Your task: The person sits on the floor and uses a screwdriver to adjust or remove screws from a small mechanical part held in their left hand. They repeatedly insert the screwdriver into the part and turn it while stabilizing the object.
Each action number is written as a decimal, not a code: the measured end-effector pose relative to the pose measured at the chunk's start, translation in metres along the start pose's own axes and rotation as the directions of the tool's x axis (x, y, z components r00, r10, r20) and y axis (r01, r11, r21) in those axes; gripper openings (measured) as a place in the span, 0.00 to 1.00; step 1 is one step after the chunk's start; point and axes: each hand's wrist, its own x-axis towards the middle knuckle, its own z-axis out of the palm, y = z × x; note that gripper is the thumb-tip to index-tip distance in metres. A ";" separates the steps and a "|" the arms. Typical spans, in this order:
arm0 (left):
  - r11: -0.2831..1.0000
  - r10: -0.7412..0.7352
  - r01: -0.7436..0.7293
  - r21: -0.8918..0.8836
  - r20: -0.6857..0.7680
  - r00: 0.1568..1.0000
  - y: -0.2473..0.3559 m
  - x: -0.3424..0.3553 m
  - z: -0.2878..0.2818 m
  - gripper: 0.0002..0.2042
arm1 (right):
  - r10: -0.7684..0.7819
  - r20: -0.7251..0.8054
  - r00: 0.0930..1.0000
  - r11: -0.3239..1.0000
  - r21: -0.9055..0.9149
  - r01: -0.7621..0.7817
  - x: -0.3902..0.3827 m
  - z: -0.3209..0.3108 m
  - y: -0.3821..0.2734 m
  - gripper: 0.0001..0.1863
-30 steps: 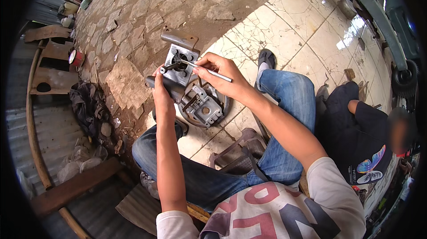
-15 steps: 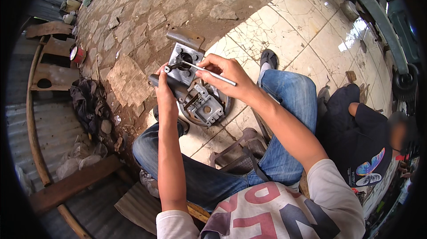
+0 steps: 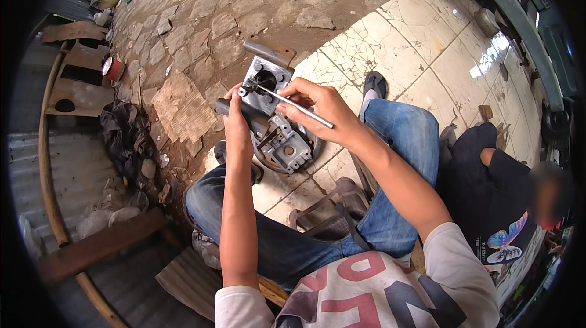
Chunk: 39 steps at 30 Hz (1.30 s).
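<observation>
My left hand [image 3: 237, 121] grips a steel bracket assembly on its left side: a shiny square plate [image 3: 262, 102] with bolts round a dark hole, plus a tube [image 3: 268, 49] at the far end and another under my fingers. My right hand [image 3: 317, 108] pinches a thin silver rod [image 3: 305, 112]. The rod's tip reaches into dark, bristly-looking material at the hole, beside a small black fitting [image 3: 242, 91]; exactly what that material is, I cannot tell. Just below the bracket, between my knees, is a round grey cast-metal housing [image 3: 288, 151].
A person in black [image 3: 488, 200] is close at my right, near a metal beam [image 3: 513, 10] and tyre [image 3: 555, 120]. To my left are cut metal sheets [image 3: 79, 83], a red can [image 3: 112, 68], dark cloth [image 3: 119, 138] and a wooden plank [image 3: 104, 245]. A frame [image 3: 317, 218] lies between my legs.
Both hands, the bracket and the rod appear slightly further right in the view, along with much of the surroundings. My grips look the same.
</observation>
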 end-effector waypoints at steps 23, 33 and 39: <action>0.998 -0.025 0.025 -0.050 -0.008 1.000 0.006 -0.001 0.002 0.18 | 0.062 -0.039 0.997 0.998 0.019 -0.061 0.003 0.004 0.005 0.12; 0.999 -0.016 0.016 -0.035 -0.001 1.000 0.006 0.000 0.003 0.18 | -0.005 -0.097 0.995 1.000 -0.026 0.003 0.000 0.009 0.003 0.13; 0.999 -0.037 0.037 -0.029 0.002 0.999 0.008 -0.002 0.004 0.17 | 0.091 -0.098 0.991 0.995 0.036 -0.088 0.004 0.001 0.009 0.12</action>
